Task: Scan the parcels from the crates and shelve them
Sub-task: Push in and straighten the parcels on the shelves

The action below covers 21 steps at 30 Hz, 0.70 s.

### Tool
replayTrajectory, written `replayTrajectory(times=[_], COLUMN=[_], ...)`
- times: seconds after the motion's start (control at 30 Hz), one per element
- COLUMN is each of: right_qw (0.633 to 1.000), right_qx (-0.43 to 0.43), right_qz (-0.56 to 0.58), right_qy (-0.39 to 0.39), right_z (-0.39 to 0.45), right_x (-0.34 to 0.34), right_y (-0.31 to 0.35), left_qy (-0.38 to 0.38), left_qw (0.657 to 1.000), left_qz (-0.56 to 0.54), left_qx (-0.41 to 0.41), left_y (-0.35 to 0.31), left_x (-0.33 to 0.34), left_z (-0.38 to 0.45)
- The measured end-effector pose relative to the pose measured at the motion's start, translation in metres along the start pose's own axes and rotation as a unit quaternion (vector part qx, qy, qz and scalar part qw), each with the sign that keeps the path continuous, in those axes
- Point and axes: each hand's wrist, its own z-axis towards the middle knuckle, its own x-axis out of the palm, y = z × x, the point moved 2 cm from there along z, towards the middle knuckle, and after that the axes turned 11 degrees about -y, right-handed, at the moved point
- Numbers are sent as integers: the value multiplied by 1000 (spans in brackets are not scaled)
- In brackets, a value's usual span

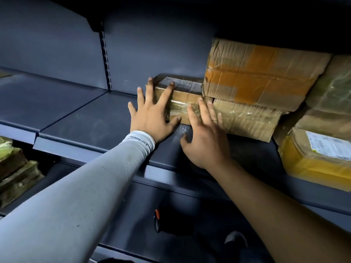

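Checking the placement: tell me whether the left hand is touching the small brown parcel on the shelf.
Touching. The head view shows the left hand with its straight fingers spread flat over the small brown parcel, at its left end.

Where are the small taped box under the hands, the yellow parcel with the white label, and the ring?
small taped box (182,88): head view, on its top face near the back.
yellow parcel (311,164): head view, on its yellow front side.
ring (214,120): head view, on the band on a right-hand finger.
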Motion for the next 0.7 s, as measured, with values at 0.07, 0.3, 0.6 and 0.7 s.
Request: replayTrajectory(times=[0.07,0.3,0.6,0.7], right_qw=[1000,1000,999,999], right_qx=[0,3,-3,-10], right_qz=[-2,-8,5,3], right_qy=[4,3,35,50], right_z=[0,-2,-3,-2], right_x=[0,-1,-1,-1], right_y=[0,2,1,1], left_qy=[3,-31,-110,-136], left_qw=[1000,997,992,987], left_qz=[-25,-70,-64,-82], left_qx=[4,24,12,3], left_y=[2,2,2,4], left_x=[3,-1,-14,-20], left_z=[-1,-2,-6,-9])
